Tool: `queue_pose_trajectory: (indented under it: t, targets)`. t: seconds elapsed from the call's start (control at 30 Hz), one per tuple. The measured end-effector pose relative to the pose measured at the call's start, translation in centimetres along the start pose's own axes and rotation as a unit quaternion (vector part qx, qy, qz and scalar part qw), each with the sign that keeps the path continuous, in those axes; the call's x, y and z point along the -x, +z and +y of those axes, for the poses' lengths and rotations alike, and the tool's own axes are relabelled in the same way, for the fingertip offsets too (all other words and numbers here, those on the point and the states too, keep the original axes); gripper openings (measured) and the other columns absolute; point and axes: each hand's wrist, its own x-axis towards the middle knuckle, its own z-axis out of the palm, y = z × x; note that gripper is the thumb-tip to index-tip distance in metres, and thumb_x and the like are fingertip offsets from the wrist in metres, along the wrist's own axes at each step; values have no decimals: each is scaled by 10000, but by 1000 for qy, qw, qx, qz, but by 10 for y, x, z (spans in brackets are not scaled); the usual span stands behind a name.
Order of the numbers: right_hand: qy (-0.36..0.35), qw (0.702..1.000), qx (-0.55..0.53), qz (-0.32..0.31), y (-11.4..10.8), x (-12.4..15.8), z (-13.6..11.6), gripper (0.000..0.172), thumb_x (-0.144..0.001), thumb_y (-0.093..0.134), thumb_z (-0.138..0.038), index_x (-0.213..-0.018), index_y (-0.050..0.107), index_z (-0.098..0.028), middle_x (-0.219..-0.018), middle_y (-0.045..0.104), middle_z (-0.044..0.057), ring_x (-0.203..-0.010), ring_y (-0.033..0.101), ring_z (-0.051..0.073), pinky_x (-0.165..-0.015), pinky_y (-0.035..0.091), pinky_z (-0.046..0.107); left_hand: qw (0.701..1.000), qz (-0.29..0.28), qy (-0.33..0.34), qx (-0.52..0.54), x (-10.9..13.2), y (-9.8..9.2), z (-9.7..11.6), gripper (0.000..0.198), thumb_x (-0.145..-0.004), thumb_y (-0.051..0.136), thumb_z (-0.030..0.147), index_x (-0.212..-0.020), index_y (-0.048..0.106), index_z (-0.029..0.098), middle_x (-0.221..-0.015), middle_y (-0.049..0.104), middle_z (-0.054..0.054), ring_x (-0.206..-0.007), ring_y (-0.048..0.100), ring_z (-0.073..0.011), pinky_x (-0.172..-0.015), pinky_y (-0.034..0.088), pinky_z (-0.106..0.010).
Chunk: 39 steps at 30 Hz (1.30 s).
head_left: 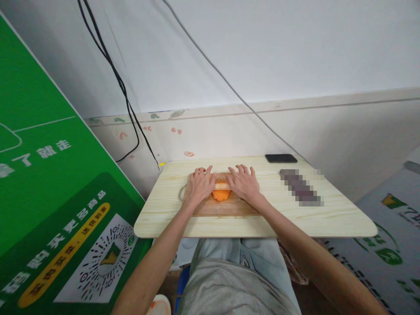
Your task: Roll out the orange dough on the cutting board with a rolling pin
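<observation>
- Left hand [198,187]: lies palm down over the left end of a rolling pin [222,187]; its fingers [208,171] are extended toward the far edge of the surface [302,225], slightly apart, not clamped.
- Right hand [244,187]: lies palm down over the right end of the same pin; its fingers are spread apart and extended forward, likewise not clamped.
- The rolling pin runs parallel to the near edge of the surface, left of its centre; both ends are covered by the hands.
- Orange dough [221,195] lies beneath the pin and shows flattened, with a ragged margin toward the near edge.
- A wooden board [226,211] carries the dough; its near side sits just inside the near edge of the surface.
- A metal ring [180,192] shows beside the left hand, toward the left edge.
- A black phone [281,158] lies at the far edge, toward the far right corner.
- A pixelated item [302,188] lies between the phone and the right edge; its identity cannot be told.
- Black cables [123,85] descend the wall toward the far left corner.
</observation>
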Motion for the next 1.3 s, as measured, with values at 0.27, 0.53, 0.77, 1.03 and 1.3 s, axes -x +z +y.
queue_pose_trajectory:
  t: [0.27,0.53,0.77,1.03,1.3]
  targets:
    - [-41,998,-22,41,8,32,-7,628,-1119,243,-325,-1578,518,3,-1574,593,246,-1488,530,342,-1235,351,492,999,33,43,1,36,1,4,530,-1112,379,302,-1622,501,226,-1505,667,-123,-1519,477,-345,-1227,359,-521]
    - [-181,975,-99,82,-12,33,13,473,-1082,456,-370,-1462,658,-173,-1448,697,151,-1325,585,326,-1183,366,500,993,70,38,85,45,4,-2,478,-1122,406,377,-1527,579,188,-1431,703,-153,-1380,590,-351,-1208,387,-574]
    - [-212,957,-176,85,1,27,36,274,-1084,477,-276,-1108,740,-203,-1067,752,111,-1056,629,275,-1010,421,454,890,254,-52,376,39,5,-20,357,-1096,456,371,-1392,588,220,-1343,676,-133,-1277,641,-248,-1121,507,-430]
    - [-160,961,-217,64,6,32,35,252,-1095,486,-308,-1055,718,-220,-1090,743,91,-1042,649,251,-913,413,407,884,170,-100,424,47,8,-4,376,-1066,514,447,-1363,609,237,-1198,736,-102,-1161,693,-265,-1067,520,-442]
    - [-190,954,-229,34,0,36,35,298,-914,664,-188,-1204,733,-204,-1179,754,108,-1160,628,296,-988,401,450,764,158,-200,592,32,3,-26,481,-1023,450,603,-1228,648,215,-1052,773,-104,-1065,739,-264,-935,579,-415]
